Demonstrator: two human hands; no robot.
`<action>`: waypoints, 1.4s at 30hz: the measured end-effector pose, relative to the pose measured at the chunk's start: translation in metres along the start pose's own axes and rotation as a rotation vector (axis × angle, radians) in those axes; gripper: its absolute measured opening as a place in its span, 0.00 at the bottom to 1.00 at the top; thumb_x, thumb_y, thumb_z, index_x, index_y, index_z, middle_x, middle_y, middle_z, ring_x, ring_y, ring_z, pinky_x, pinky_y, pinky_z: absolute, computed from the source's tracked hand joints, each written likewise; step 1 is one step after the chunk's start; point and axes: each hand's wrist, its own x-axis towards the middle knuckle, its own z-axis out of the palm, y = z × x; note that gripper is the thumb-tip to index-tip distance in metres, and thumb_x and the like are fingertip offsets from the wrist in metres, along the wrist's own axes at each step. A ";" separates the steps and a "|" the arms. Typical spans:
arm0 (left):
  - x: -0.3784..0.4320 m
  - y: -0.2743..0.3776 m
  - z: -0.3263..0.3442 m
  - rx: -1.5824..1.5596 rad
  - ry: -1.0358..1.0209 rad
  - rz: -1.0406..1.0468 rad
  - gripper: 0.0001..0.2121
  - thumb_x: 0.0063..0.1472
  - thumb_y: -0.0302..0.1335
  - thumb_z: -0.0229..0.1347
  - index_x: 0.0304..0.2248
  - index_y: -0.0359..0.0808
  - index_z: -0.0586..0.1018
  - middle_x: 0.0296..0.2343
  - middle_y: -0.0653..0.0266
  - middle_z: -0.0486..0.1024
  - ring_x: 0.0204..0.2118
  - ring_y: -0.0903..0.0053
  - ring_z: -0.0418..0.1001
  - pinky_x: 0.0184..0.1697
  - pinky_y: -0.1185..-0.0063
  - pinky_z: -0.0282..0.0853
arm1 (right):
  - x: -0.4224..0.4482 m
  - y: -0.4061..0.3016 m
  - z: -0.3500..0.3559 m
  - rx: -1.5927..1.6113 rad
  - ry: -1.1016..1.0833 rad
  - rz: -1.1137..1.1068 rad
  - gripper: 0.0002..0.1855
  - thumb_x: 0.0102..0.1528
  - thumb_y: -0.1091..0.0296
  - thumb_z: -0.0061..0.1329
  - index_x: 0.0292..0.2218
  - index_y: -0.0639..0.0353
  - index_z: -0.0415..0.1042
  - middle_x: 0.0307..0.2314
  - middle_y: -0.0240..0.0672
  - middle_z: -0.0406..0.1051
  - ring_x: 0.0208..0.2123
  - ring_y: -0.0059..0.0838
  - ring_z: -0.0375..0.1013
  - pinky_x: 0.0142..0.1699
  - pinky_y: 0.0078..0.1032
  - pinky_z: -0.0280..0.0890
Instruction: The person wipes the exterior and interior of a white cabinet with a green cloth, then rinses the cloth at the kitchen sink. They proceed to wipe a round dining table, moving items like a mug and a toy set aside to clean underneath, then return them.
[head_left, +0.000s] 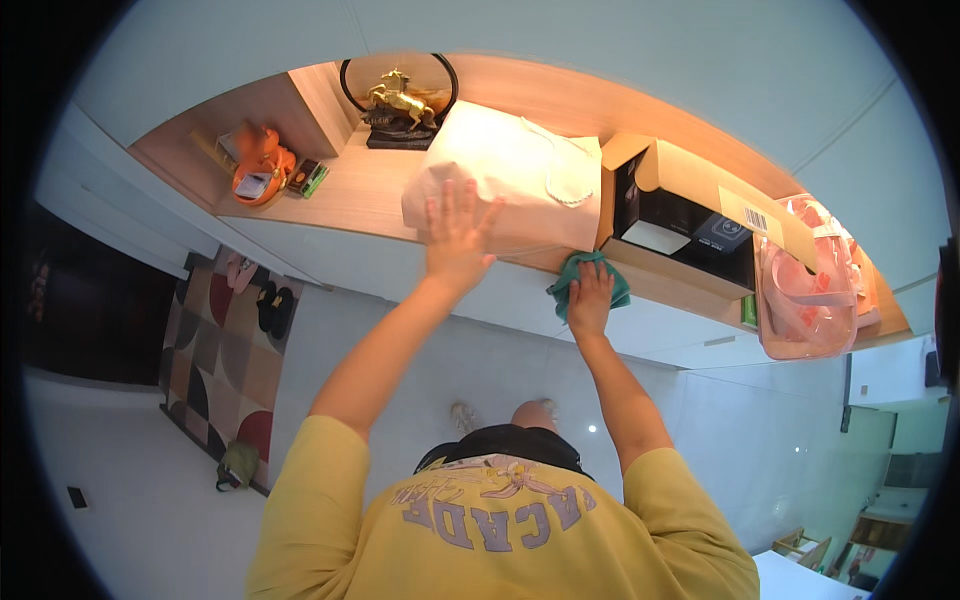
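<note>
My left hand (456, 244) lies with spread fingers against the front of a pale paper bag (517, 165) that has a rope handle. The bag rests on its side on a wooden shelf (360, 187). A green cloth (619, 289) is under my right hand (590, 296), at the shelf's front edge between the bag and an open cardboard box (675, 266). My fingers press on the cloth and it bunches around them. Inside the box is a black product box (667, 214) with a white part.
Left on the shelf stand a golden horse figurine (401, 97), an orange figure with a tray (262, 184) and small boxes (308, 178). A clear pink bag (806, 300) overhangs the shelf's right front edge. Below left are a patterned rug (225, 352) and black slippers (275, 307).
</note>
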 end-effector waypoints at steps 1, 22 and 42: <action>0.013 0.001 0.008 0.030 -0.028 0.012 0.45 0.45 0.37 0.64 0.61 0.57 0.51 0.61 0.52 0.42 0.63 0.48 0.37 0.60 0.51 0.38 | 0.003 -0.007 0.004 0.010 -0.013 0.002 0.20 0.57 0.65 0.39 0.50 0.63 0.65 0.51 0.42 0.62 0.57 0.48 0.53 0.62 0.48 0.42; 0.122 -0.049 0.017 -1.913 0.155 -0.724 0.07 0.61 0.24 0.48 0.34 0.32 0.76 0.24 0.64 0.74 0.28 0.78 0.73 0.29 0.79 0.69 | 0.008 -0.016 0.006 0.129 -0.152 0.009 0.23 0.58 0.62 0.38 0.53 0.58 0.63 0.54 0.43 0.59 0.60 0.48 0.48 0.62 0.49 0.37; 0.117 0.090 0.105 -2.665 -0.379 -0.048 0.13 0.65 0.30 0.44 0.41 0.32 0.75 0.36 0.64 0.74 0.39 0.79 0.71 0.44 0.79 0.66 | 0.018 -0.043 0.000 0.115 -0.330 -0.076 0.23 0.57 0.65 0.37 0.52 0.63 0.63 0.54 0.45 0.58 0.59 0.52 0.49 0.63 0.47 0.39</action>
